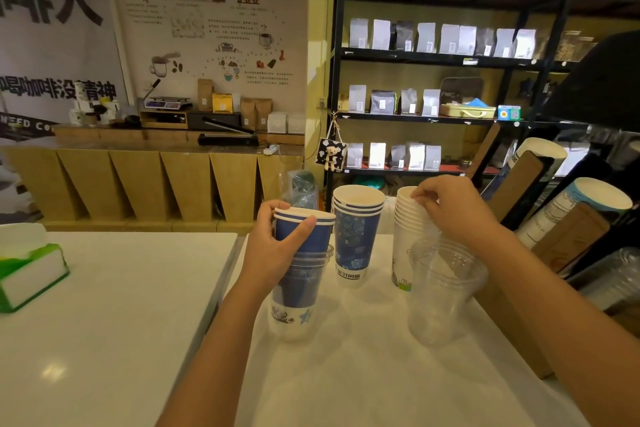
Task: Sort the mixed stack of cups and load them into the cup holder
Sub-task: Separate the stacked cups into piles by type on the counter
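My left hand [277,250] grips the mixed stack [301,274]: blue paper cups nested in clear plastic cups, standing on the white counter [346,374]. To its right stands a short stack of blue patterned paper cups [356,236]. Further right is a tall stack of white paper cups [407,236]; my right hand [453,208] pinches its top rim. In front of that stack stands a pile of clear plastic cups [443,291]. The cup holder [554,215] sits at the right edge, with cardboard dividers and cup stacks lying tilted in its slots.
A green and white tissue box [27,274] lies at the left on a second white tabletop [121,322]. A gap separates the two tabletops. Behind are a wooden counter [156,184] and black shelves [433,114] of coffee bags.
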